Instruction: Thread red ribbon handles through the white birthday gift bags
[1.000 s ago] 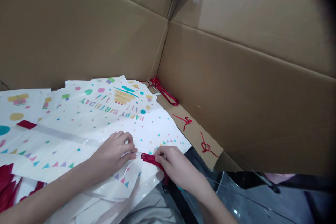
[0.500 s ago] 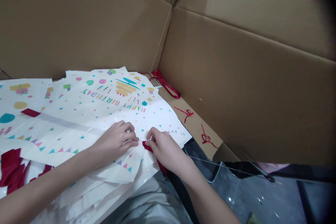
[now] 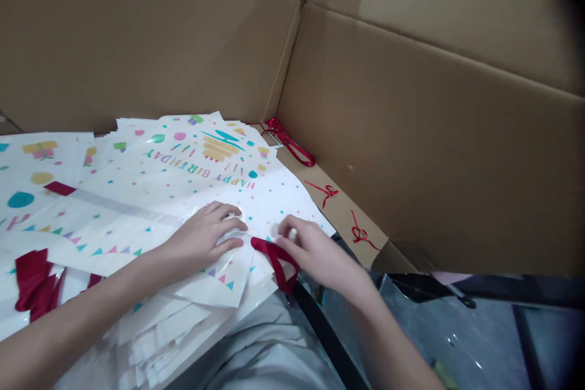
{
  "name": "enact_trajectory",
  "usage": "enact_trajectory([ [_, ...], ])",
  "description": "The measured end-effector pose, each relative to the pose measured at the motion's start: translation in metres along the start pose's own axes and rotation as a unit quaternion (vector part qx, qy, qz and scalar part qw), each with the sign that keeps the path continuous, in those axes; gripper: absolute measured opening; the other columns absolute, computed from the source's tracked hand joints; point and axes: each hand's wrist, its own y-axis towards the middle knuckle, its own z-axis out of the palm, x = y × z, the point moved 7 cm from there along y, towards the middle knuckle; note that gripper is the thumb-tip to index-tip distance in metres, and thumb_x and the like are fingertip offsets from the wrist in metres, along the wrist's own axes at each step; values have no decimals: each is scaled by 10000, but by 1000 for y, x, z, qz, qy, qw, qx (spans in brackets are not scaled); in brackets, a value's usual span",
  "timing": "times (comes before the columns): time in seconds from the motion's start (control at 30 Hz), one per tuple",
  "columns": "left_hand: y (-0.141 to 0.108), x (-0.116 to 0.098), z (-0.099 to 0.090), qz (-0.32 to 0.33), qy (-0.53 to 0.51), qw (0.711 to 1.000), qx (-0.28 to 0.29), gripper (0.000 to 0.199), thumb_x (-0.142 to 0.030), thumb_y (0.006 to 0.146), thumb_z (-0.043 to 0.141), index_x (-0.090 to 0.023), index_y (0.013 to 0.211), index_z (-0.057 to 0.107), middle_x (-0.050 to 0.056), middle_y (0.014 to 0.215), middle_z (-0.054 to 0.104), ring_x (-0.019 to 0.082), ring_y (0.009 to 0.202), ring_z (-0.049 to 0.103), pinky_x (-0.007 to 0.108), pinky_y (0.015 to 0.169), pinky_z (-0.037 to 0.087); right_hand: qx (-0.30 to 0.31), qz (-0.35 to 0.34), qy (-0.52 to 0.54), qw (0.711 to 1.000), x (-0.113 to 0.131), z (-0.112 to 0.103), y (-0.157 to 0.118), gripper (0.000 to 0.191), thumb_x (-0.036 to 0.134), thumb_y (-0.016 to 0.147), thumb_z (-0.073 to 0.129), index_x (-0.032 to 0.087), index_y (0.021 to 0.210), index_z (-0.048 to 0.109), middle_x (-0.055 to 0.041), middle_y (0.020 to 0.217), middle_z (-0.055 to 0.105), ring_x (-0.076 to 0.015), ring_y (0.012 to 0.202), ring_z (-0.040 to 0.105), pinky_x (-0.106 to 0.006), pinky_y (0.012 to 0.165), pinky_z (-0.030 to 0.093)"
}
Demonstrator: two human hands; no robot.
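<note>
White party-print sheets marked HAPPY BIRTHDAY lie in a stack before me. My left hand rests on the top sheet, thumb and fingers bent around its gathered edge. Just right of those fingertips, a dark red ribbon comes out and bends into a loop that hangs over the sheet's edge. My right hand is beside this loop, fingers curled in and slightly blurred; what they hold, if anything, does not show clearly. Farther left, another red ribbon piece shows at the end of a pale band under the sheet's surface.
Tall cardboard walls meet in a corner behind the stack. Small red ribbon bows and a red ribbon loop lie on the cardboard strip at right. Wide red ribbon lies at lower left. A black bar runs beside my lap.
My right hand has moved right, away from my left fingertips, and let go of the ribbon end, exposing the red loop. My left hand stays almost in place.
</note>
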Motion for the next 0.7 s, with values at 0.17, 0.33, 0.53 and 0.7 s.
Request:
enact_trajectory([
  [0.17, -2, 1, -4, 28, -5, 999, 15, 295, -473, 1015, 534, -298, 1166, 718, 48, 1357, 627, 269, 1300, 496, 410, 1084, 384, 29, 24, -25, 999, -25, -11, -14, 154, 228, 993, 515, 207, 921, 650, -22, 898, 694, -187, 842, 608, -290, 744, 412],
  [0.33, -4, 1, -9, 59, 5, 998, 23, 305, -471, 1011, 542, -288, 1200, 698, 55, 1365, 631, 262, 1286, 519, 390, 1076, 396, 57, -5, -17, 998, -16, 7, -11, 158, 212, 993, 507, 212, 992, 665, -31, 929, 716, -181, 817, 621, -290, 724, 419],
  [0.53, -4, 6, -10, 69, 26, 996, 42, 326, -483, 1027, 501, -292, 1224, 677, 46, 1401, 622, 258, 1297, 523, 398, 1097, 372, 76, 31, -71, 994, -34, -2, -32, 208, 275, 1036, 462, 224, 1049, 663, -51, 948, 708, -212, 899, 625, -308, 774, 433],
  [0.7, -4, 8, -9, 73, 33, 996, 29, 341, -498, 1015, 517, -288, 1224, 685, 53, 1390, 630, 263, 1286, 538, 399, 1093, 375, 82, 13, -67, 994, -28, 8, -32, 195, 213, 1014, 472, 232, 1143, 616, -42, 962, 695, -192, 856, 614, -293, 755, 428],
])
